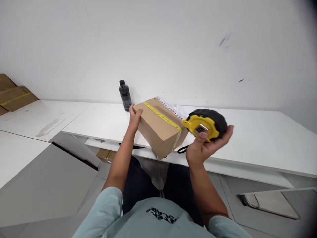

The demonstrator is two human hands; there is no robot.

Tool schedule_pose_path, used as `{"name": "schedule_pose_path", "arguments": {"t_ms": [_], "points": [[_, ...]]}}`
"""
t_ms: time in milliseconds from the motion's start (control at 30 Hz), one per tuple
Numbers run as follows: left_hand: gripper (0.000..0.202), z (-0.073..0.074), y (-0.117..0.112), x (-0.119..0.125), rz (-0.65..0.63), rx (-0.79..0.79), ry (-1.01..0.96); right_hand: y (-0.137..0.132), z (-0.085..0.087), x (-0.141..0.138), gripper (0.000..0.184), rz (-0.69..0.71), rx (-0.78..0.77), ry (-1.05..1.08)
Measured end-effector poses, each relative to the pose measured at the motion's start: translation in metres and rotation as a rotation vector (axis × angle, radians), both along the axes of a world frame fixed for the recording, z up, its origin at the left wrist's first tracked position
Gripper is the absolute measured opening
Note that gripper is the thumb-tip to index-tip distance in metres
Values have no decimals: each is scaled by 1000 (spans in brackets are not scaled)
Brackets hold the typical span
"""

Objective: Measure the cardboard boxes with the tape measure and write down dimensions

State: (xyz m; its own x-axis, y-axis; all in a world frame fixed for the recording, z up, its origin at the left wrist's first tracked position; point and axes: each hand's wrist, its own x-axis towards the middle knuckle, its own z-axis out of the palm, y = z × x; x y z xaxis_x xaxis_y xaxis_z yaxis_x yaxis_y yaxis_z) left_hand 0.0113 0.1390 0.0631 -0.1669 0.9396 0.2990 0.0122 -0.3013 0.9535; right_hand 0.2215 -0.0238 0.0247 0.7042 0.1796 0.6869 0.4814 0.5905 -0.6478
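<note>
A brown cardboard box point(153, 129) with yellow printed tape across its top sits tilted at the desk's front edge. My left hand point(135, 118) grips its left corner, fingers behind and thumb on top. In my right hand point(205, 145) is a large black and yellow tape measure point(206, 124), raised to the right of the box. Its white blade point(170, 108) with black numbers runs along the far side of the box. The blade's far end is at the box's back corner, near my left hand's side. A black wrist strap point(182, 149) hangs below the tape measure.
A dark water bottle point(125, 96) stands on the white desk point(252, 138) against the wall. White paper point(189, 109) lies behind the box. More cartons point(18, 97) are at the far left, and small boxes point(106, 155) sit under the desk.
</note>
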Motion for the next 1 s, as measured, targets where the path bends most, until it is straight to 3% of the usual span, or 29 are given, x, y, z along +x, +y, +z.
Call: {"name": "schedule_pose_path", "arguments": {"t_ms": [100, 200, 400, 600, 800, 1000], "points": [[61, -8, -3, 11, -58, -44, -46, 8, 10, -9, 85, 60, -164, -58], [54, -9, -13, 16, -27, -57, -30, 15, 28, -10, 84, 139, -337, -123], [49, -3, -18, 22, 25, -67, -4, 19, 55, 14, 93, 308, -594, -271], [49, -5, -18, 24, 25, -38, -9, 35, 71, 27, 96, 330, -585, -425], [50, -5, -17, 23, 27, -46, -2, 60, 87, 18, 88, 314, -613, -611], [50, -6, -18, 22, 16, -57, 1, 71, 90, 8, 84, 337, -654, -650]]}}
